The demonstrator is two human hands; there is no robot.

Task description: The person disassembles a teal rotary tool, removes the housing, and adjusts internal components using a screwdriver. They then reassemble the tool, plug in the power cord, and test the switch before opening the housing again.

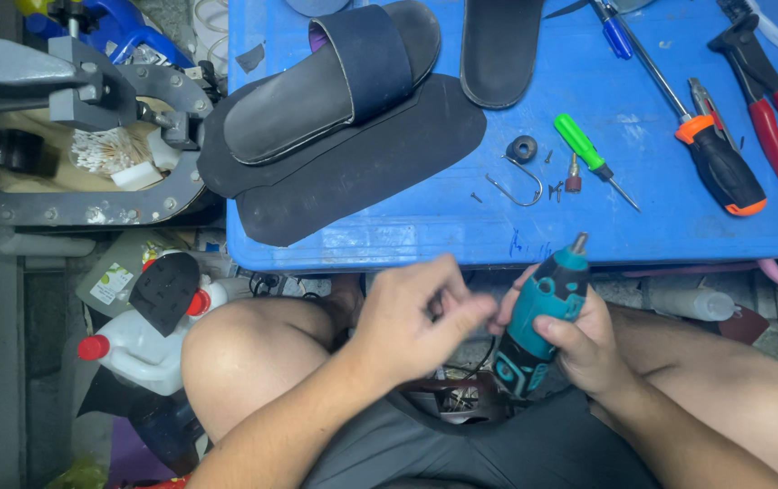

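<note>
My right hand point(584, 349) grips a teal and black rotary tool point(541, 312), its tip pointing up toward the blue table's front edge point(425, 249). My left hand point(416, 317) hovers just left of the tool with fingers curled together, blurred, holding nothing that I can see. Both hands sit over my lap, below the table. On the table lie a dark blue slide sandal point(335, 77) on top of black rubber sole sheets point(362, 158).
On the table: a black insole point(498, 50), a green-handled small screwdriver point(593, 158), an orange-and-black screwdriver point(715, 154), red-handled pliers point(774, 109), a metal hook point(518, 188), a black ring point(522, 148). A grey metal press point(81, 109) and white bottles point(140, 349) stand at left.
</note>
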